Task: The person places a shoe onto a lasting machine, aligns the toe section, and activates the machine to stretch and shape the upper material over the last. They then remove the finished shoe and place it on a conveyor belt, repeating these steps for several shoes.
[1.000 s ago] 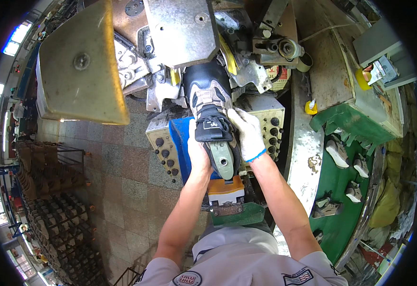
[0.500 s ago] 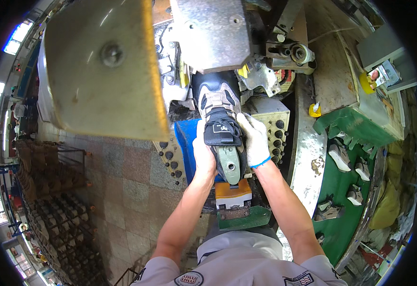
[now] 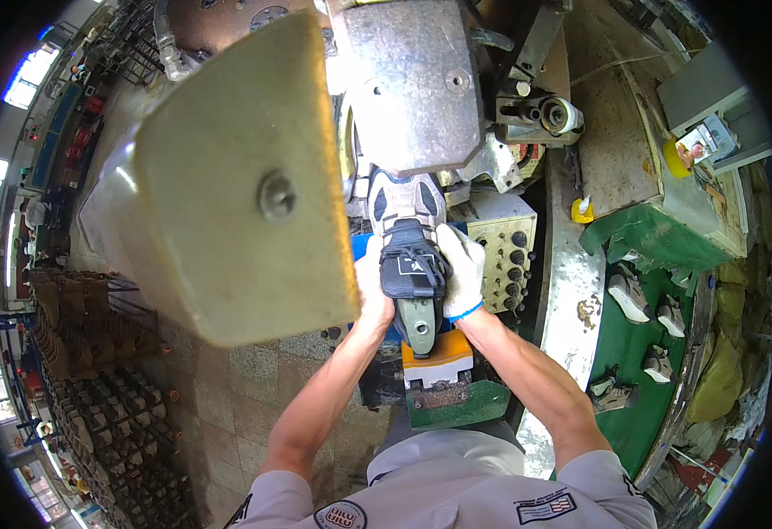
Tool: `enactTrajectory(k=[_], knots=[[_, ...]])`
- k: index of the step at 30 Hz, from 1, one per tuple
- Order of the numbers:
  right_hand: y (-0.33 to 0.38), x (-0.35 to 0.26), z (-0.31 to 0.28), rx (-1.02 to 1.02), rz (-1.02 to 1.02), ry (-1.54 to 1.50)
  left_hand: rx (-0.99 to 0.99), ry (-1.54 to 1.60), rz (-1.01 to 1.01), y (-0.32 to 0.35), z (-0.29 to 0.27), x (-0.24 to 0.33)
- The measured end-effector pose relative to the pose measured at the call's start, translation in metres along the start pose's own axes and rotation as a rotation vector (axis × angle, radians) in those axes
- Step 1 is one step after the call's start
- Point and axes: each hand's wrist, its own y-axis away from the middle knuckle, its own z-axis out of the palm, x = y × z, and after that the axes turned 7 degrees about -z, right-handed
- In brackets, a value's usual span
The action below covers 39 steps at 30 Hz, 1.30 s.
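A grey and black shoe upper is stretched over a grey-green shoe last, toe away from me and heel end toward me. The toe is hidden beneath the machine's metal head block. My left hand is closed along the left side of the shoe, partly hidden by it. On the right side my right hand, in a white glove with a blue cuff, grips the shoe. The last's heel end is at an orange pad on the machine's near support.
A big yellowish translucent guard hangs at left, close to my left arm. A control box with dark knobs stands right of the shoe. Several shoes lie on a green conveyor at right. Dark racks stand at far left.
The shoe and both hands have come slightly toward me. In the picture, the guard and metal head block have shifted right and nearer, covering more of the toe area. Both hands keep their hold.
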Motion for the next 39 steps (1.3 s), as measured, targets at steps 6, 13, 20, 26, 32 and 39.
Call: enactTrajectory(k=[6, 13, 20, 26, 32, 39], knots=[[-0.002, 0.004, -0.001, -0.051, -0.080, 0.134, 0.006, 0.055, 0.008, 0.009, 0.000, 0.013], [0.010, -0.014, -0.012, -0.135, -0.072, 0.312, 0.117, -0.131, 0.232, 0.057, 0.011, 0.038], [0.069, -0.066, -0.090, -0.163, -0.059, 0.445, 0.315, -0.678, 0.273, 0.094, 0.064, 0.064], [0.139, -0.075, -0.142, -0.277, -0.188, 0.743, 0.360, -0.663, 0.245, 0.098, 0.081, 0.067], [0.131, -0.073, -0.148, -0.425, -0.541, 0.865, 0.370, -0.666, 0.280, 0.095, 0.082, 0.060], [0.128, -0.071, -0.152, -0.451, -0.561, 0.812, 0.406, -0.743, 0.306, 0.095, 0.085, 0.058]])
